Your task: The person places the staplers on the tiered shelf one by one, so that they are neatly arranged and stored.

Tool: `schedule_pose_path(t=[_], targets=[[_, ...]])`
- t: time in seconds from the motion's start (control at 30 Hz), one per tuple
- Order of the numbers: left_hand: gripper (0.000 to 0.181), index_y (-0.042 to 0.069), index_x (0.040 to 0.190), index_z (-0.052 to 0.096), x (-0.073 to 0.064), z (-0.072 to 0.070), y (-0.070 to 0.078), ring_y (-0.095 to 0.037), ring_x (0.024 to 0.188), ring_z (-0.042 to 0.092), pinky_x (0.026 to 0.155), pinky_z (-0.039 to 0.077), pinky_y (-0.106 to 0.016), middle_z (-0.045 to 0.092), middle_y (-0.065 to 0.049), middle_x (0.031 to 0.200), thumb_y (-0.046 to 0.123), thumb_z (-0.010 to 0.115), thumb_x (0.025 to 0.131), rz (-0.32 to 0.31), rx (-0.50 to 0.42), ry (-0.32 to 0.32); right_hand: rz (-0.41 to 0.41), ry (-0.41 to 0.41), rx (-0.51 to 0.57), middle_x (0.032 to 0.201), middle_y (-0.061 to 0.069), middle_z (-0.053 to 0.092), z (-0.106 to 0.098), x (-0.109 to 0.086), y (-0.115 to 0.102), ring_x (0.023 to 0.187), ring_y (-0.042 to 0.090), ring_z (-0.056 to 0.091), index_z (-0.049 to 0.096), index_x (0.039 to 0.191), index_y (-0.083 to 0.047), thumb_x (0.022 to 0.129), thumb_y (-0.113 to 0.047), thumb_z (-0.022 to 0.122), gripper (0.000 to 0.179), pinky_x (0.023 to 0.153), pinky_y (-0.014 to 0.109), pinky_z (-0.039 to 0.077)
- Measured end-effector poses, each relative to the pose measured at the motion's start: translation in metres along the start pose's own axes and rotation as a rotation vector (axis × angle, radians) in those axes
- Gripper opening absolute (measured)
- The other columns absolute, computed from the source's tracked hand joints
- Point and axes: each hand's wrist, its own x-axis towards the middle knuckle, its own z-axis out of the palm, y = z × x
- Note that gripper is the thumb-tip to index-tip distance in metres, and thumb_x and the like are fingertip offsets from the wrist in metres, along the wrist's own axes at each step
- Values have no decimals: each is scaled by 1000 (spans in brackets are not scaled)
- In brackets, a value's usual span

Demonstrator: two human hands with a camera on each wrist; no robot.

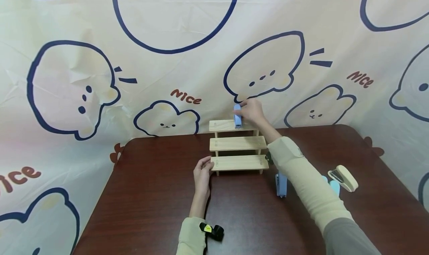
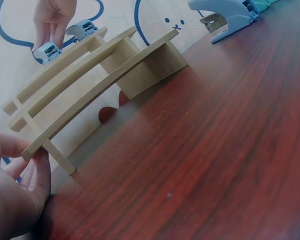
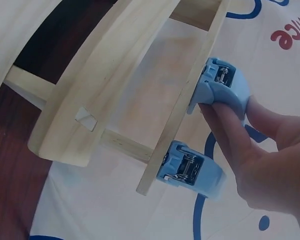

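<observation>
A three-tier light wooden rack (image 1: 238, 163) stands on the dark table. My right hand (image 1: 253, 111) pinches a blue stapler (image 1: 237, 117) upon its top tier, with thumb and fingers on either side of it in the right wrist view. Beside that one, a second blue stapler (image 3: 192, 170) sits on the same tier; in the head view my right hand and arm hide it. My left hand (image 1: 202, 173) grips the left end of the bottom tier, and the left wrist view shows thumb and fingers around the corner of the board (image 2: 35, 147).
Right of the rack, another blue stapler (image 1: 281, 185) rests on the table (image 1: 151, 203). Farther right lie a cream stapler (image 1: 348, 178) and a turquoise object (image 1: 334, 187), partly covered by my right sleeve. A printed cloth (image 1: 167, 76) hangs behind the table.
</observation>
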Motion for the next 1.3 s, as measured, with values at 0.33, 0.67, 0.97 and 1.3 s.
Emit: schedule_pose_path(t=[0.33,0.67,0.97,1.3], targets=[[32,-8,127,64,-2,0,1,-11,92,63,78,52,-23,68,-9,111,1,63,97,12,-1,-11,42,-24,50,128,27,67,-3,-3,-1,112,36,67,71,121,11,93,-8,78,35,86,39,61],[33,-12,129,62,-5,0,8,-12,95,62,79,52,-24,68,-12,114,0,62,98,5,3,-30,68,-35,106,130,28,65,-1,-3,1,113,37,68,68,125,11,95,-5,75,35,85,37,61],[31,-8,127,65,-1,0,1,-13,93,62,77,53,-22,68,-9,111,0,62,96,10,-19,-16,45,-17,119,127,29,66,3,-5,0,110,37,69,67,125,13,96,-3,72,33,83,37,62],[32,-9,127,64,-5,-1,3,-11,92,60,75,51,-23,68,-7,109,1,63,97,19,-9,-17,-56,126,66,104,23,74,-1,-21,1,83,31,71,71,116,8,101,-16,68,29,58,22,52]])
